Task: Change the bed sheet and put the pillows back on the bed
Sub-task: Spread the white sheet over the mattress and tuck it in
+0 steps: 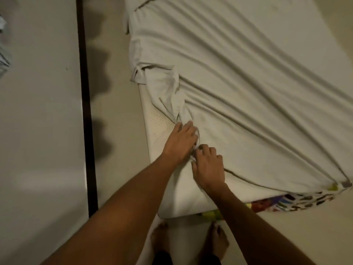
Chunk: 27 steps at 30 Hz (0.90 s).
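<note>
At the near corner of the mattress [158, 134], which lies bare, our right hand [208, 165] pinches the gathered hem of the sheet [248, 83] with curled fingers. Our left hand [180, 144] lies on the same bunch just beyond; we cannot tell whether it grips. The sheet covers the rest of the mattress, drawn in taut folds toward our hands. We judge two risks: a weak pinch lets the hem spring back, and a hard pull drags the loosely bunched left edge farther off.

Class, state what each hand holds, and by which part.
The left hand and right hand both grip the bed sheet by its gathered edge, over the bare mattress.
</note>
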Each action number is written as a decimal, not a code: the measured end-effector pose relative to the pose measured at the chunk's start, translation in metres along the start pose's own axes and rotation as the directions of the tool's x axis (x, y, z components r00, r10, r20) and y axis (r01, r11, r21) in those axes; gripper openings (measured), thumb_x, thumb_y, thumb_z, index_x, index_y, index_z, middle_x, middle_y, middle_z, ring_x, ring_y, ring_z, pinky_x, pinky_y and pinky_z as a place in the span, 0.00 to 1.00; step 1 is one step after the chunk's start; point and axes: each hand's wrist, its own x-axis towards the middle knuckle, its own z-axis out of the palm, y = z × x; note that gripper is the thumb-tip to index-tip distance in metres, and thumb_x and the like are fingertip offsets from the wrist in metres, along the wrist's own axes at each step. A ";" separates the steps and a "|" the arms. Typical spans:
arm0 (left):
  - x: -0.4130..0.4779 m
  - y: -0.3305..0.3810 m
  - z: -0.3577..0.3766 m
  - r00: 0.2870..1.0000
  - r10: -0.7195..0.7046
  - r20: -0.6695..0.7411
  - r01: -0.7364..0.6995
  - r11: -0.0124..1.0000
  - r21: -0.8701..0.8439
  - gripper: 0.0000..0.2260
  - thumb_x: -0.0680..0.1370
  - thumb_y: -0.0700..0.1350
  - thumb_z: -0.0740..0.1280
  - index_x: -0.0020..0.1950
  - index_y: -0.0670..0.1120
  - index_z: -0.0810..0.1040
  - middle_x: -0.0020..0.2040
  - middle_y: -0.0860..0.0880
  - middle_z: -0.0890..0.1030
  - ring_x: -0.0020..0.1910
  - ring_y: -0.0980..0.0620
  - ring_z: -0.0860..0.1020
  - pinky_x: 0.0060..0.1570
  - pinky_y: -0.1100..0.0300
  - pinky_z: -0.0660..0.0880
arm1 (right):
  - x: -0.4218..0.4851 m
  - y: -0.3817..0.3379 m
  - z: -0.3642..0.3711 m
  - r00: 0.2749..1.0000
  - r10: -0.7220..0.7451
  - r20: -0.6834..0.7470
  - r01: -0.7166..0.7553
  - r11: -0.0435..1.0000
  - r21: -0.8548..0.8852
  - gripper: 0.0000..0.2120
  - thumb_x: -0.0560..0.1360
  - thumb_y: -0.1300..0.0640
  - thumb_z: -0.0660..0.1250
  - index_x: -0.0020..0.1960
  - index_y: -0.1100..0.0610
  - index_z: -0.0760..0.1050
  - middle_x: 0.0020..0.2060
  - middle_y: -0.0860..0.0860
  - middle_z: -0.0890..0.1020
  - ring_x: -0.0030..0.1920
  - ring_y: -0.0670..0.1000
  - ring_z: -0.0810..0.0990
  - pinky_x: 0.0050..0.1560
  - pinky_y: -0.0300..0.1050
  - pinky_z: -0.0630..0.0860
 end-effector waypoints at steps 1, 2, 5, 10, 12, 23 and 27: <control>-0.006 0.002 0.004 0.999 0.040 -0.031 -0.040 0.999 0.002 0.16 0.75 0.47 0.72 0.61 0.45 0.80 0.69 0.43 0.78 0.76 0.44 0.69 0.77 0.43 0.60 | -0.006 -0.003 0.002 0.999 -0.020 -0.041 0.022 0.999 0.047 0.10 0.76 0.53 0.72 0.56 0.53 0.78 0.53 0.52 0.79 0.51 0.57 0.77 0.45 0.53 0.74; -0.014 0.003 0.007 0.997 0.067 -0.048 -0.068 0.997 -0.021 0.14 0.74 0.47 0.72 0.58 0.46 0.79 0.63 0.43 0.81 0.71 0.44 0.74 0.77 0.44 0.61 | -0.010 -0.007 0.003 0.998 -0.015 -0.061 0.022 0.993 0.118 0.06 0.78 0.57 0.70 0.54 0.54 0.78 0.50 0.52 0.80 0.50 0.57 0.77 0.44 0.53 0.74; -0.047 0.005 0.006 0.997 0.069 -0.027 -0.071 0.994 -0.089 0.05 0.76 0.46 0.66 0.50 0.49 0.72 0.42 0.47 0.83 0.46 0.45 0.82 0.69 0.50 0.66 | -0.029 -0.010 0.000 0.997 0.052 -0.059 -0.031 0.948 0.318 0.03 0.81 0.61 0.65 0.54 0.56 0.75 0.44 0.56 0.81 0.46 0.59 0.78 0.44 0.53 0.75; -0.132 0.014 0.014 0.979 0.011 0.203 0.014 0.992 -0.124 0.10 0.79 0.50 0.63 0.58 0.48 0.71 0.46 0.49 0.85 0.44 0.43 0.82 0.44 0.52 0.62 | -0.078 -0.016 -0.014 0.957 -0.104 0.269 0.025 0.959 0.284 0.11 0.81 0.56 0.59 0.63 0.52 0.69 0.51 0.54 0.84 0.53 0.59 0.83 0.52 0.52 0.75; -0.171 0.024 0.021 0.982 -0.041 0.186 0.068 0.988 -0.141 0.10 0.81 0.53 0.59 0.57 0.49 0.74 0.41 0.49 0.85 0.39 0.44 0.83 0.43 0.53 0.69 | -0.103 -0.025 -0.012 0.917 -0.160 0.364 0.060 0.961 0.271 0.15 0.82 0.55 0.59 0.68 0.52 0.68 0.56 0.53 0.83 0.58 0.58 0.82 0.57 0.51 0.75; -0.262 0.081 0.030 0.863 -0.057 0.502 0.308 0.847 -0.434 0.18 0.84 0.59 0.55 0.61 0.48 0.74 0.55 0.41 0.84 0.54 0.38 0.80 0.52 0.52 0.71 | -0.197 -0.041 0.031 0.821 -0.167 0.546 0.054 0.975 0.216 0.18 0.82 0.50 0.57 0.70 0.53 0.69 0.58 0.55 0.83 0.60 0.57 0.81 0.60 0.48 0.75; -0.265 0.101 0.036 0.664 -0.014 0.747 0.521 0.725 -0.450 0.21 0.80 0.64 0.57 0.62 0.51 0.75 0.67 0.41 0.78 0.64 0.41 0.76 0.61 0.51 0.72 | -0.207 -0.034 0.029 0.740 -0.152 0.655 0.055 0.985 0.166 0.19 0.84 0.48 0.56 0.71 0.55 0.70 0.63 0.56 0.81 0.64 0.58 0.79 0.62 0.48 0.73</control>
